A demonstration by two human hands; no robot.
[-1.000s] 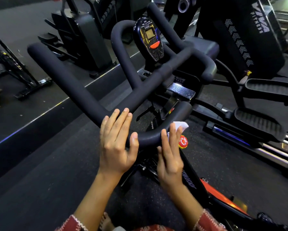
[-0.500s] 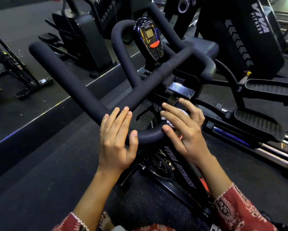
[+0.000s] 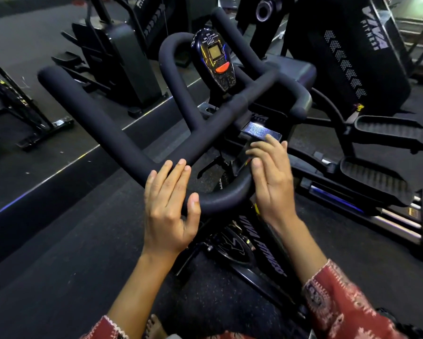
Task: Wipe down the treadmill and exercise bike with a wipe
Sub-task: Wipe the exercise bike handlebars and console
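The exercise bike's black padded handlebar (image 3: 103,126) fills the middle of the view, with its small console (image 3: 215,59) behind. My left hand (image 3: 167,206) rests on the near bend of the bar, fingers straight on top and thumb against the near side. My right hand (image 3: 271,182) lies flat over the right end of the same bend, fingers stretched toward a shiny metal plate (image 3: 259,132). No wipe shows; my right hand may be covering it. The bike frame (image 3: 266,250) runs down below my hands.
An elliptical with large black pedals (image 3: 376,187) stands close on the right. More dark gym machines (image 3: 122,57) stand at the back left on a raised floor strip (image 3: 59,172). Dark rubber floor lies to the left of the bike.
My right hand slid up along the bar's right end from below it to over it, and the white wipe seen earlier dropped out of sight. My left hand stayed put.
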